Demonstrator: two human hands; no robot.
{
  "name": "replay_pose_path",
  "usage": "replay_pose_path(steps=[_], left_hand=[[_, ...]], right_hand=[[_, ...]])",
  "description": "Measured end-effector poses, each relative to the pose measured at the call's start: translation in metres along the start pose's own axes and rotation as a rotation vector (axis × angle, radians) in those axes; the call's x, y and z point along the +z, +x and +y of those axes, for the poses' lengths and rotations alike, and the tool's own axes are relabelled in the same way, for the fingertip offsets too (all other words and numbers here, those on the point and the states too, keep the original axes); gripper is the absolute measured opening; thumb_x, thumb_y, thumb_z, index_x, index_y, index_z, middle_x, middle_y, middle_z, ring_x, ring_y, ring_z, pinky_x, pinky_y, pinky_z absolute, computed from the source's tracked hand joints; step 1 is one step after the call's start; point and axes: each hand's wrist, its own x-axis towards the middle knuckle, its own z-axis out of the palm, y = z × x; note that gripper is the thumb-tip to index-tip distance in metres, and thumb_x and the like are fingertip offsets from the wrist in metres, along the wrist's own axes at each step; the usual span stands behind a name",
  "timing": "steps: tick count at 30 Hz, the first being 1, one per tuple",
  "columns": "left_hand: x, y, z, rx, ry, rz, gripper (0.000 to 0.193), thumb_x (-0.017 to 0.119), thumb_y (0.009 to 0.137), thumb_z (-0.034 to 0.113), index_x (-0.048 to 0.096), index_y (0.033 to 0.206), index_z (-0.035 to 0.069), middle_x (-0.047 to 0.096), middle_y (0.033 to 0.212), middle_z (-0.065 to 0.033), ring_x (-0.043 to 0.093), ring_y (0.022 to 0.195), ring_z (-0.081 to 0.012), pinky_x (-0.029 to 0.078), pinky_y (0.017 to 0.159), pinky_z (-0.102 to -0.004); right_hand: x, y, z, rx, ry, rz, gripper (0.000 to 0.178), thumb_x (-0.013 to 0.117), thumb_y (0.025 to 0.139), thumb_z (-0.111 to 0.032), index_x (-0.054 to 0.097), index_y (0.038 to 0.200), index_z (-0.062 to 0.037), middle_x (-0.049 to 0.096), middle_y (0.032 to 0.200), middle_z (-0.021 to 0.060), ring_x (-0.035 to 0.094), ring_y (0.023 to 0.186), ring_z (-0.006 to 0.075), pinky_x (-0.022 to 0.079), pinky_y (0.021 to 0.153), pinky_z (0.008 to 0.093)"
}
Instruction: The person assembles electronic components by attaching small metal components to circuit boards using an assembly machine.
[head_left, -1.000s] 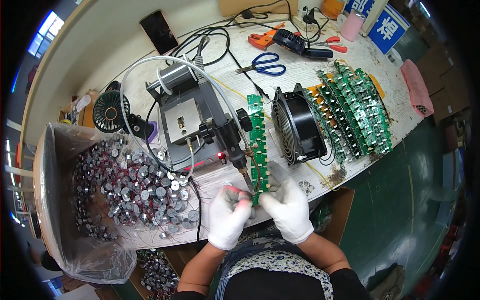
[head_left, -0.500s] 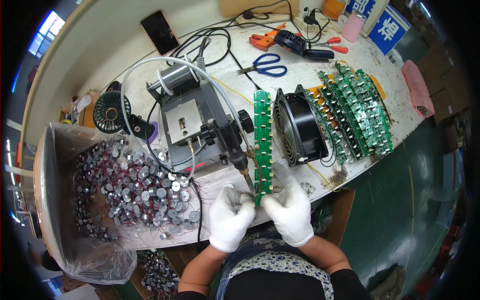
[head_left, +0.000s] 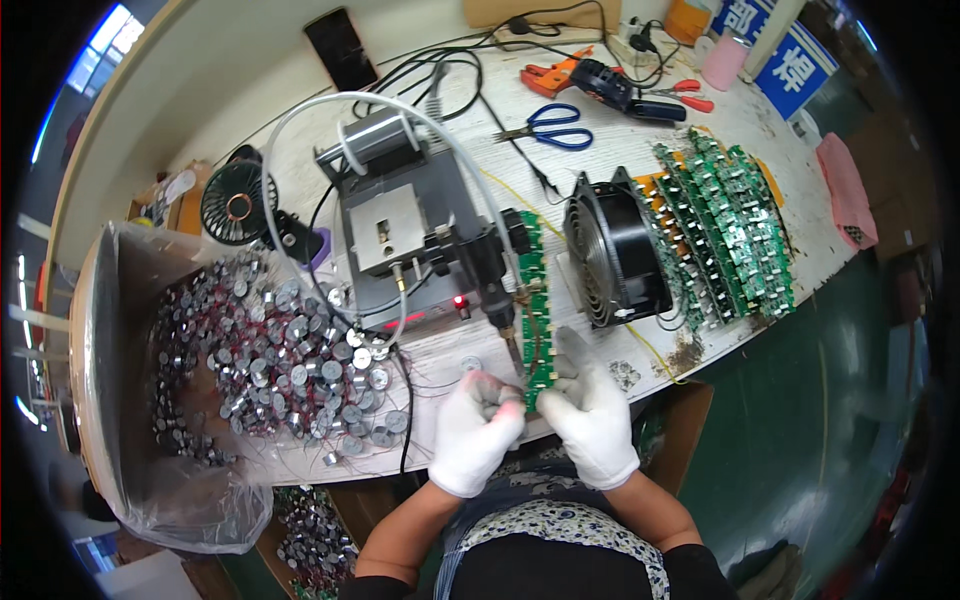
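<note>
A long green circuit board strip (head_left: 537,300) stretches away from me under the soldering iron (head_left: 501,310) of a bench soldering machine (head_left: 390,225). My right hand (head_left: 592,425), in a white glove, pinches the strip's near end from the right. On the other side, my white-gloved left hand (head_left: 474,430) is closed close to the iron's tip. What its fingertips hold is too small to make out. A small round metal part (head_left: 470,365) lies just beyond the left knuckles. Red light falls on the left glove.
Many wired round metal parts (head_left: 310,370) spread from a plastic-lined box (head_left: 105,400) at left. A black fan (head_left: 612,250) stands right of the strip, with stacked circuit boards (head_left: 730,230) beyond. Blue scissors (head_left: 560,128), a phone (head_left: 341,50) and cables (head_left: 480,75) lie farther back.
The strip's far end has shifted right and toward me, and it now lies tilted more edge-on. A red light has come on at the machine. The whole view has shifted slightly.
</note>
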Motion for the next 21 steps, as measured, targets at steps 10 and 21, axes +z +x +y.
replay_pose_path(steps=[10, 21], left_hand=[[-0.031, -0.021, 0.014, 0.688, 0.558, -0.019, 0.018, 0.07, 0.079, 0.003, 0.064, 0.096, 0.004, 0.067, 0.097, -0.0111, 0.067, 0.079, -0.0248, 0.055, 0.068, -0.0321], [-0.109, -0.053, 0.03, 0.795, 1.28, -0.095, 0.022, 0.076, 0.073, 0.017, 0.071, 0.094, 0.019, 0.06, 0.093, -0.0005, 0.058, 0.085, -0.0227, 0.048, 0.069, -0.0361]], right_hand=[[-0.014, -0.014, 0.0, -0.034, -0.242, 0.049, 0.029, 0.058, 0.083, 0.008, 0.063, 0.112, 0.0082, 0.054, 0.115, 0.0086, 0.06, 0.094, 0.0138, 0.051, 0.081, 0.0246], [-0.015, -0.016, 0.003, -0.141, -0.489, -0.016, 0.027, 0.059, 0.08, 0.007, 0.066, 0.106, 0.0035, 0.056, 0.109, 0.0095, 0.059, 0.091, 0.0152, 0.05, 0.077, 0.0251]])
